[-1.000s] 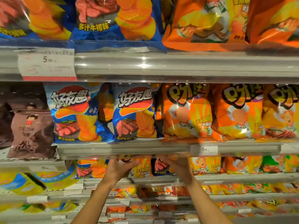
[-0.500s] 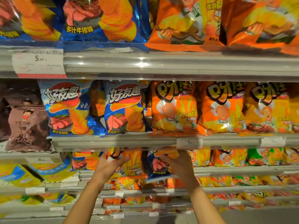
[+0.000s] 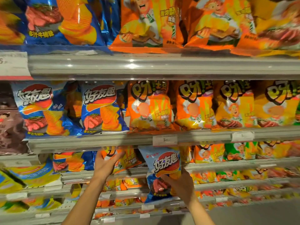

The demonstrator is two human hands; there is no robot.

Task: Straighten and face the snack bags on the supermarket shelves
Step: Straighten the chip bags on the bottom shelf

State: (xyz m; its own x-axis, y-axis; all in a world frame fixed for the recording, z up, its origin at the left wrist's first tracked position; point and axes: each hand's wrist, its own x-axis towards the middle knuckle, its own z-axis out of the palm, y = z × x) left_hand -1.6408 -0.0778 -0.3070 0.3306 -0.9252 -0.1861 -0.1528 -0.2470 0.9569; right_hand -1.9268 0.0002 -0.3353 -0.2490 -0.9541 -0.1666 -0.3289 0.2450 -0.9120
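Orange bag [image 3: 120, 158]: left of the blue bag, on the shelf, under the price tag [image 3: 164, 140]; leaning.
Left hand [image 3: 106, 163]: left of the blue bag, fingers spread flat against the orange bag, not closed on it.
Blue bag [image 3: 162, 172]: pulled out in front of the shelf, long axis upright, face forward, slightly tilted.
Right hand [image 3: 180, 184]: clamped on blue bag's lower right; nearer hand, probably to set it back.
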